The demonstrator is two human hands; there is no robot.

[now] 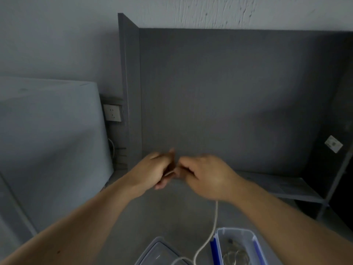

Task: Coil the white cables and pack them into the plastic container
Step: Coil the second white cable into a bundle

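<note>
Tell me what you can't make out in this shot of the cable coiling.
Head view only:
- White cable: its upper end is hidden inside the blurred left hand and right hand; its lower run leaves the bottom edge.
- Plastic container: cut off by the bottom edge; contents dim.
- Lid: cropped.
</note>
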